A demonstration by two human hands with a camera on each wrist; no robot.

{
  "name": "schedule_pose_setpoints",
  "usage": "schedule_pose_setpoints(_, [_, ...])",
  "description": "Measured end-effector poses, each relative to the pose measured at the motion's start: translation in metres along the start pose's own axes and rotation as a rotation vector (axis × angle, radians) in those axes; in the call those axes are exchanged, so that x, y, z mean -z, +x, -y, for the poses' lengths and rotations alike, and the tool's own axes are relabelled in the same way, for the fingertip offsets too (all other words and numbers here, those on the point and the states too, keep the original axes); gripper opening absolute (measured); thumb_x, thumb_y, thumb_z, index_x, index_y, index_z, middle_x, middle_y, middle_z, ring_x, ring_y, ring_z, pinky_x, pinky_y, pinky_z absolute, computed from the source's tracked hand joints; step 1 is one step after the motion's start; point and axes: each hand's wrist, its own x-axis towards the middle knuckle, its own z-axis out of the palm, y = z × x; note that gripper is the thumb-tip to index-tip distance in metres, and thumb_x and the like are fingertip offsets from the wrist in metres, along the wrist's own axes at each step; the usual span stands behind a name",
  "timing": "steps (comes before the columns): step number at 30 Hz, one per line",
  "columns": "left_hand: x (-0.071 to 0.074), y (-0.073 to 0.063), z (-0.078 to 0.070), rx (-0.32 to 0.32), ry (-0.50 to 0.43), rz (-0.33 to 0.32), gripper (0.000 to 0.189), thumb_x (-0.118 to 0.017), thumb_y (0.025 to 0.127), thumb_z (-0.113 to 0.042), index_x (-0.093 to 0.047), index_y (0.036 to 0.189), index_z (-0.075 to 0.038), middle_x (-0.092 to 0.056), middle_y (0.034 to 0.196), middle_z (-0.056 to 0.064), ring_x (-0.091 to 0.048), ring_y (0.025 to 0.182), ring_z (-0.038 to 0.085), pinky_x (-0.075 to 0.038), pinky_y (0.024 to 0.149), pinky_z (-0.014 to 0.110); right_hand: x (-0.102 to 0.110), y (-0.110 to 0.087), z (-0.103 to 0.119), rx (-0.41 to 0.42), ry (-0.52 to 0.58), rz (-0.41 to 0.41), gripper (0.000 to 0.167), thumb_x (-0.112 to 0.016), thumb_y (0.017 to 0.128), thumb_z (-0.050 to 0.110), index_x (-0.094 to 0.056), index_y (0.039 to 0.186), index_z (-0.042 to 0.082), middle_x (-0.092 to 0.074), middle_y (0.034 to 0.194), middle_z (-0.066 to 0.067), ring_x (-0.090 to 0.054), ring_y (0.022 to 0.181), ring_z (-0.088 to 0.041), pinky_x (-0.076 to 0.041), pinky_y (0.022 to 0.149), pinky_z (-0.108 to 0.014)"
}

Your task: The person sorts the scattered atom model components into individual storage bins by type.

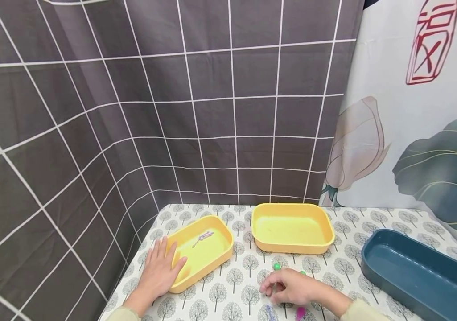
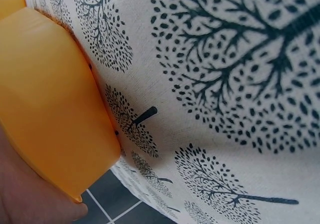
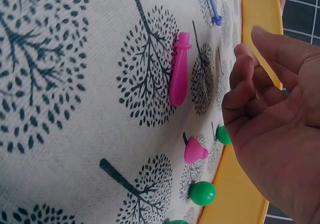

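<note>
My left hand (image 1: pixel 160 269) rests with straight, spread fingers on the near-left rim of the left yellow tray (image 1: pixel 222 255). A small light-purple piece (image 1: pixel 203 238) lies inside that tray. Just above the tablecloth, my right hand (image 1: pixel 292 285) hovers with loosely bent fingers and nothing between them. Around it lie a pink club-shaped piece (image 3: pixel 179 74), a pink bell-shaped piece (image 3: pixel 195 150), a blue-purple stick (image 3: pixel 213 7) and several green balls (image 3: pixel 202 193). In the left wrist view, the tray's outer wall (image 2: pixel 50 94) covers most of the left hand.
Another yellow tray (image 1: pixel 292 247) stands at the back, beyond the right hand. A long dark-blue tray (image 1: pixel 421 285) sits at the right. Tree-patterned cloth (image 1: pixel 234 278) covers the table. A dark checked curtain (image 1: pixel 212 120) hangs behind and at the left.
</note>
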Motion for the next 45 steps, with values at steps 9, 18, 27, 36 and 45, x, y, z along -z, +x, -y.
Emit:
schedule_pose_setpoints(9, [0.001, 0.001, -0.001, -0.002, 0.000, 0.009, 0.072, -0.039, 0.106, -0.055, -0.040, 0.154, -0.002, -0.015, 0.164, 0.029, -0.008, 0.152, 0.049, -0.010, 0.121, 0.065, 0.000, -0.001, -0.006, 0.032, -0.166, 0.033, 0.022, -0.078, 0.085, 0.016, -0.075, 0.106, 0.021, -0.062, 0.095, 0.019, -0.048, 0.074, 0.008, -0.047, 0.066, -0.016])
schedule_pose_setpoints(18, [0.005, -0.002, -0.005, 0.001, -0.013, 0.007, 0.071, -0.041, 0.105, -0.054, -0.042, 0.152, 0.000, -0.018, 0.163, 0.031, -0.011, 0.152, 0.049, -0.011, 0.121, 0.065, -0.003, 0.001, -0.009, 0.099, -0.207, 0.100, 0.022, -0.077, 0.085, 0.011, -0.077, 0.104, 0.022, -0.059, 0.099, 0.019, -0.046, 0.073, 0.011, -0.048, 0.067, -0.014])
schedule_pose_setpoints(27, [0.004, -0.003, -0.004, -0.001, 0.001, 0.003, 0.071, -0.041, 0.105, -0.054, -0.043, 0.152, 0.000, -0.019, 0.163, 0.031, -0.011, 0.152, 0.049, -0.011, 0.121, 0.065, -0.008, 0.004, -0.006, 0.105, -0.265, 0.122, 0.021, -0.079, 0.083, 0.010, -0.078, 0.098, 0.024, -0.052, 0.093, 0.019, -0.043, 0.071, 0.011, -0.045, 0.066, -0.012])
schedule_pose_setpoints(36, [0.002, -0.002, -0.003, -0.007, 0.009, -0.002, 0.071, -0.040, 0.105, -0.054, -0.043, 0.152, 0.000, -0.019, 0.163, 0.031, -0.011, 0.152, 0.050, -0.012, 0.120, 0.066, -0.011, 0.006, -0.008, 0.118, -0.279, 0.110, 0.014, -0.081, 0.082, 0.009, -0.077, 0.090, 0.021, -0.050, 0.089, 0.019, -0.040, 0.069, 0.011, -0.044, 0.064, -0.011])
schedule_pose_setpoints(45, [0.005, -0.002, -0.004, 0.001, 0.005, 0.014, 0.072, -0.040, 0.105, -0.054, -0.042, 0.152, 0.000, -0.018, 0.163, 0.030, -0.010, 0.152, 0.049, -0.011, 0.121, 0.065, -0.012, 0.005, -0.009, 0.090, -0.318, 0.087, 0.012, -0.082, 0.081, 0.016, -0.074, 0.084, 0.024, -0.049, 0.086, 0.020, -0.044, 0.074, 0.009, -0.043, 0.068, -0.013])
